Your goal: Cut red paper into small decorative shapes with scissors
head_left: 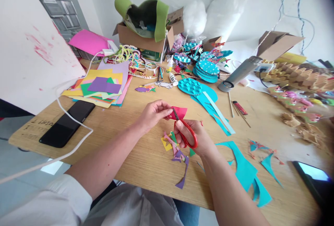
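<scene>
Over the middle of the wooden table, my left hand (157, 115) pinches the left end of a small piece of red paper (180, 111). My right hand (191, 136) is closed around the red handles of a pair of scissors (191, 137). Their dark blades reach up to the paper, close to my left fingertips; how far the blades are apart is hard to make out. Just below my hands lie purple paper scraps (184, 170) and a yellow scrap (166, 144), with bits of pink and green among them.
Stacked coloured paper (104, 85) and a black phone (67, 123) with a white cable (75, 121) across it are on the left. Turquoise offcuts (244, 170) and a second phone (315, 180) lie to the right. Farther back stand a steel flask (241, 73), glue bottle (173, 79) and cardboard box (141, 39).
</scene>
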A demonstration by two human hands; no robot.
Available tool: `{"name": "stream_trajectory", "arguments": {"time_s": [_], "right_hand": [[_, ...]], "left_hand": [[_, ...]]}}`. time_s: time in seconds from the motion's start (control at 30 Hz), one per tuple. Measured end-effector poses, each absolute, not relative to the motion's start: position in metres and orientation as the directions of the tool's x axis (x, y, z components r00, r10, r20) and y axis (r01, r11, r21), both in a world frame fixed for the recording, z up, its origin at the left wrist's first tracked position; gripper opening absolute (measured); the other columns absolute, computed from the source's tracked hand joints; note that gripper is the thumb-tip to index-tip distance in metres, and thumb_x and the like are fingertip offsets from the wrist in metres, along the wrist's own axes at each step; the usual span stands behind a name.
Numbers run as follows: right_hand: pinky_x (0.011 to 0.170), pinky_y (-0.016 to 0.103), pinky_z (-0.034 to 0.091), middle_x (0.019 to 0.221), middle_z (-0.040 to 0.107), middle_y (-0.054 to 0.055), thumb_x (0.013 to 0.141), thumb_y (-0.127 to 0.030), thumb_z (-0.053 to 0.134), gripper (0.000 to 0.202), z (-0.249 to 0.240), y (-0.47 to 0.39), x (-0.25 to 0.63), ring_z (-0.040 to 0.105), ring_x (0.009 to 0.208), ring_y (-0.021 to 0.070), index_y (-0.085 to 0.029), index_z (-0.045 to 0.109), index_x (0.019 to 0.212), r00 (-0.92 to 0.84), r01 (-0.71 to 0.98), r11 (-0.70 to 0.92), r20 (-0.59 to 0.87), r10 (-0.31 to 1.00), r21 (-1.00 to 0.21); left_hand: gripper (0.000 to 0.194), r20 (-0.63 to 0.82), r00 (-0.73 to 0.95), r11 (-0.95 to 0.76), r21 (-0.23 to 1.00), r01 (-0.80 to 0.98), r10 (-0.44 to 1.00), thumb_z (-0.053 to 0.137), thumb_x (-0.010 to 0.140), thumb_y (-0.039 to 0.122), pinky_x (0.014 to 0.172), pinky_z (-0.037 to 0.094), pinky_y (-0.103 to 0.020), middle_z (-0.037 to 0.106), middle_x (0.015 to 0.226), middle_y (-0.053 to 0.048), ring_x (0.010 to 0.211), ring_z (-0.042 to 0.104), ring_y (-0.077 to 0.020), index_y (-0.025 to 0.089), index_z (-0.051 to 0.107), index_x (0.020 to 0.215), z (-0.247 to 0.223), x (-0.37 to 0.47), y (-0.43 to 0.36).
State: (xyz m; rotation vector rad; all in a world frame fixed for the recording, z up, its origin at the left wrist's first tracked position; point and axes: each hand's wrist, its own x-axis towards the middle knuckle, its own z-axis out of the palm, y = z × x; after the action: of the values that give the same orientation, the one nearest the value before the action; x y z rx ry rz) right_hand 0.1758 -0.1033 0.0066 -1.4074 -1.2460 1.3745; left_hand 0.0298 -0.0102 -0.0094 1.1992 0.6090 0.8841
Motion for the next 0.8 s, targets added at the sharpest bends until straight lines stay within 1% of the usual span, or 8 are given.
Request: {"name": "stream_trajectory", "arguments": {"time_s": [0.27, 0.4, 0.57, 0.8], "right_hand": [[0.033, 0.019, 0.04, 0.045, 0.058, -0.001, 0.076, -0.066, 0.06, 0.051, 0.0043, -0.1025, 0.1755, 0.054, 0.034, 0.0106, -0.016, 0.057, 0.065, -0.027, 0.159, -0.217, -0.224, 0.974, -0.963], [0.033, 0.018, 0.039, 0.046, 0.059, -0.001, 0.075, -0.065, 0.063, 0.05, 0.0048, -0.102, 0.1745, 0.055, 0.034, 0.0103, -0.016, 0.058, 0.067, -0.01, 0.178, -0.224, -0.229, 0.973, -0.958], [0.032, 0.017, 0.037, 0.046, 0.061, 0.0, 0.074, -0.065, 0.064, 0.05, 0.0063, -0.1009, 0.1737, 0.055, 0.035, 0.0107, -0.016, 0.058, 0.066, -0.018, 0.192, -0.229, -0.237, 0.971, -0.954], [0.034, 0.018, 0.039, 0.048, 0.062, 0.002, 0.076, -0.067, 0.06, 0.052, 0.0084, -0.1023, 0.1744, 0.058, 0.036, 0.0114, -0.016, 0.059, 0.067, -0.022, 0.22, -0.219, -0.229, 0.973, -0.951]], "left_hand": [[0.029, 0.063, 0.483, 0.064, 0.968, -0.243, 0.874, 0.074, 0.07, 0.038, 0.065, 0.049, -0.026, 0.066, 0.068, -0.002, 0.062, 0.059, -0.0105, 0.012, 0.065, 0.078, -0.0091, 0.0315, -0.0119], [0.031, 0.065, 0.469, 0.054, 0.971, -0.235, 0.881, 0.074, 0.069, 0.04, 0.065, 0.049, -0.027, 0.067, 0.068, -0.002, 0.062, 0.06, -0.0111, 0.012, 0.065, 0.079, -0.0088, 0.0319, -0.0123], [0.029, 0.064, 0.443, 0.041, 0.974, -0.224, 0.894, 0.074, 0.068, 0.038, 0.064, 0.049, -0.026, 0.066, 0.067, -0.002, 0.062, 0.059, -0.0109, 0.012, 0.064, 0.077, -0.009, 0.0324, -0.0123], [0.023, 0.087, 0.448, 0.002, 0.981, -0.193, 0.89, 0.072, 0.071, 0.034, 0.063, 0.047, -0.024, 0.064, 0.066, -0.001, 0.062, 0.057, -0.0099, 0.013, 0.063, 0.075, -0.008, 0.0306, -0.0118]]}}
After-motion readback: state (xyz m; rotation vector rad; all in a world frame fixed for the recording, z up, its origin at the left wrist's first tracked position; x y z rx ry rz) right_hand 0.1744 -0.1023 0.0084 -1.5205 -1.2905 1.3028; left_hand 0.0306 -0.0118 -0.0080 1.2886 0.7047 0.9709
